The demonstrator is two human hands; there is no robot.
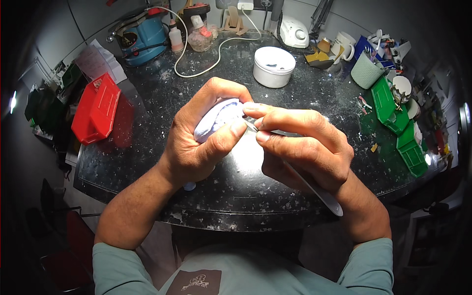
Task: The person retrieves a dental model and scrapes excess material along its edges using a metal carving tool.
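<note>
Above the front half of the black table [236,182], my left hand [186,135] is wrapped round a pale lavender-blue moulded piece [212,118] with a rounded outer edge. Its far side is hidden by my palm and fingers. Between thumb and fingers, my right hand [314,145] grips a slim metal hand tool, like a spatula or carver [322,194]. The tool's flat, rounded end points down toward me, while its working tip meets the right side of the piece, close to my left thumb. My fingers partly cover that tip.
Beyond my hands stands a round white tub [274,76]. A red bin [98,108] is at left, green bins [410,152] at right. Along the back are a blue machine [142,37], a white device [294,32], a mug [342,46] and a looping white cable [216,61].
</note>
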